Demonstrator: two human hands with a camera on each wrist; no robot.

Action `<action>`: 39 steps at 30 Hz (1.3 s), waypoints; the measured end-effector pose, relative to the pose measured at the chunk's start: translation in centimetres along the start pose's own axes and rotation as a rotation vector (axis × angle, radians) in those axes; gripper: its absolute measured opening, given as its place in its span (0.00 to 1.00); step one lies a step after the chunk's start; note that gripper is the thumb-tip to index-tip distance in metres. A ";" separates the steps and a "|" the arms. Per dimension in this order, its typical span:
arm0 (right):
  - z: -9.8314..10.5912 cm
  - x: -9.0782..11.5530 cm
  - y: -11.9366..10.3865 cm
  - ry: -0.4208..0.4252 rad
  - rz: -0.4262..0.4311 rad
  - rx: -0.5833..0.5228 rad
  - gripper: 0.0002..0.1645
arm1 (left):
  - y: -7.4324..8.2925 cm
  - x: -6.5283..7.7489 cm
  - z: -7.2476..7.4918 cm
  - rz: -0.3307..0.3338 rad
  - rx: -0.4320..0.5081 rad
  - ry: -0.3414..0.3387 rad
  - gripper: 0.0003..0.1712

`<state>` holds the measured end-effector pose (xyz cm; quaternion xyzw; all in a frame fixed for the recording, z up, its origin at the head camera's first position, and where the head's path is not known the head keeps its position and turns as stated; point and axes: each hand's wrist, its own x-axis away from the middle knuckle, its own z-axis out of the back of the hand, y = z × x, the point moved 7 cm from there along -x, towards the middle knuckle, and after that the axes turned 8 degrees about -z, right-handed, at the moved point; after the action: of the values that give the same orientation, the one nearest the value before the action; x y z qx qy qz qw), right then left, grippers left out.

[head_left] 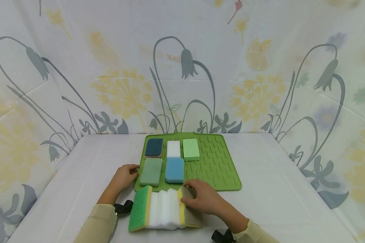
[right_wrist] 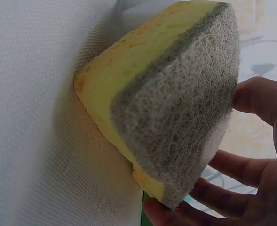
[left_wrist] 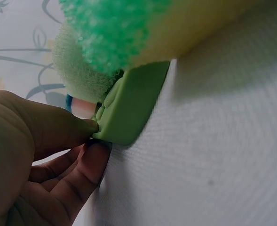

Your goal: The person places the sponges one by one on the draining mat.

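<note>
My left hand (head_left: 124,176) is at the left edge of a green silicone mat (head_left: 213,168). In the left wrist view its thumb and fingers pinch the mat's edge (left_wrist: 133,108). My right hand (head_left: 205,199) grips a yellow scrub sponge with a grey-brown pad (right_wrist: 185,99), its thumb and fingers round the sponge's edges. That sponge stands on its side at the right end of a row in front of the mat. Several white foam sponges (head_left: 164,209) stand pressed together in the middle, and a yellow sponge with a green scrub pad (head_left: 140,209) leans at the left end.
On the mat lie a dark blue sponge (head_left: 154,147), a white sponge (head_left: 173,149), a light green sponge (head_left: 191,149), a grey-green sponge (head_left: 151,171) and a blue sponge (head_left: 174,170). White cloth (head_left: 267,189) covers the table; a flower-printed curtain (head_left: 124,50) hangs behind.
</note>
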<state>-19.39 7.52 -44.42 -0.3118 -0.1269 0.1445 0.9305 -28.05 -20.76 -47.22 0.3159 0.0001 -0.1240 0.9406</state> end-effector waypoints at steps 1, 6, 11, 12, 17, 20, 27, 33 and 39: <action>0.0 0.0 0.0 0.000 0.002 0.000 0.29 | 0.0 0.0 0.0 0.001 0.000 -0.002 0.21; 0.2 -0.1 0.0 0.001 0.007 -0.002 0.28 | -0.1 0.0 0.0 0.000 0.002 -0.001 0.21; 0.5 -0.1 -0.2 0.002 0.009 -0.006 0.28 | -0.1 0.0 0.0 0.000 0.006 -0.003 0.21; 0.6 -0.1 -0.2 0.004 0.011 -0.006 0.28 | -0.1 0.0 0.0 0.001 0.008 -0.005 0.21; 1.2 0.0 -0.6 0.021 0.044 -0.008 0.28 | -0.2 0.0 -0.1 0.006 0.010 -0.014 0.21; 1.7 0.0 -0.8 0.034 0.058 -0.010 0.29 | -0.2 0.0 -0.1 0.003 0.009 -0.014 0.21; 3.2 -0.4 -1.0 0.084 0.064 -0.009 0.27 | -0.4 0.0 -0.1 -0.001 0.003 -0.009 0.21; 4.5 -0.7 -1.0 0.130 0.066 0.003 0.26 | -0.3 -0.1 -0.1 -0.007 0.001 -0.005 0.21; 5.7 -1.3 -0.9 0.174 0.060 0.017 0.26 | -0.3 -0.1 -0.1 -0.003 -0.003 -0.007 0.21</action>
<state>-22.27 9.48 -39.63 -0.3189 -0.0348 0.1455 0.9359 -28.17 -20.92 -47.42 0.3140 -0.0024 -0.1264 0.9410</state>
